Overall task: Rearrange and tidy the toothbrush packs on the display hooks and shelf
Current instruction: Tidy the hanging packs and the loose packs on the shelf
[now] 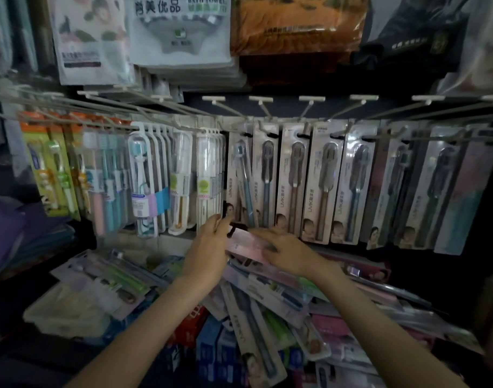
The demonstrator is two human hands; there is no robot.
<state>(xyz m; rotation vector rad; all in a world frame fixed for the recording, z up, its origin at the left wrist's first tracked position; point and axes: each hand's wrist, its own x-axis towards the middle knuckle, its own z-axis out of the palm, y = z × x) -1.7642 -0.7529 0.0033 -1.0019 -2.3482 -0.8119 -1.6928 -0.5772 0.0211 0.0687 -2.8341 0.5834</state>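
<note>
Both hands gripped one pink toothbrush pack [246, 245] at frame center: left hand [208, 247] its left end, right hand [288, 252] on top. Hanging packs [292, 180] lined the hooks above.

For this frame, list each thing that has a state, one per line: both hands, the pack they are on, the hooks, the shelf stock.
left hand: gripping the pink pack's left end
right hand: closed over the pink pack from the right
pink pack: held flat, off any hook
hanging packs: upright on hooks, in rows
shelf packs: loose, overlapping heap
towel bags: hanging above
</note>
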